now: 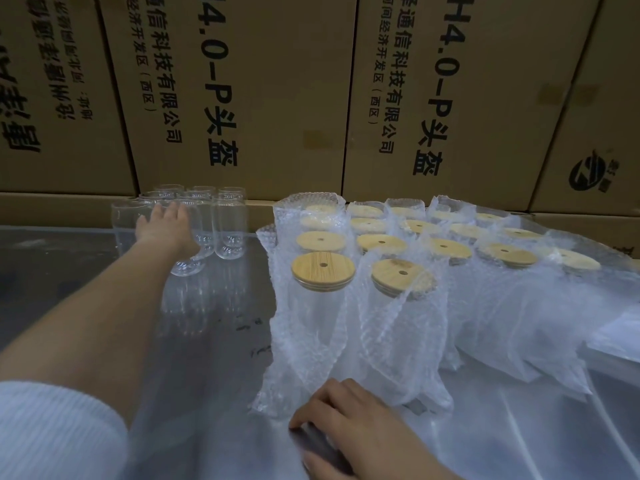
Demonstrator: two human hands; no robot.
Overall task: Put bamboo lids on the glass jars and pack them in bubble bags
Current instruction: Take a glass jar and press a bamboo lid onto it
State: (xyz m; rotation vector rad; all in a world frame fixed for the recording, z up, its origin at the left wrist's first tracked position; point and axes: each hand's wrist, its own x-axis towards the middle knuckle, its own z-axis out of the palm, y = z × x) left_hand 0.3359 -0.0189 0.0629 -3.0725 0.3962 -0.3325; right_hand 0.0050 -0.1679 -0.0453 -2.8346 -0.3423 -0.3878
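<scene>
left hand (166, 225) reaching onto a glass jar (188, 237) — right hand (349, 420) resting on table (214, 323)

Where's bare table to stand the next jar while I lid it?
Free: the table strip between the left forearm and the bagged jars, in front of the bare glass jars. Crowded: everything right of that, bagged jars in rows back to the cartons.

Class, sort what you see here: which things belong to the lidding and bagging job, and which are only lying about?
Belongs to the job:
bare glass jars
left hand reaching for them
bamboo lids
bubble bags around lidded jars

Lying about:
cardboard cartons behind
dark object under the right hand
</scene>
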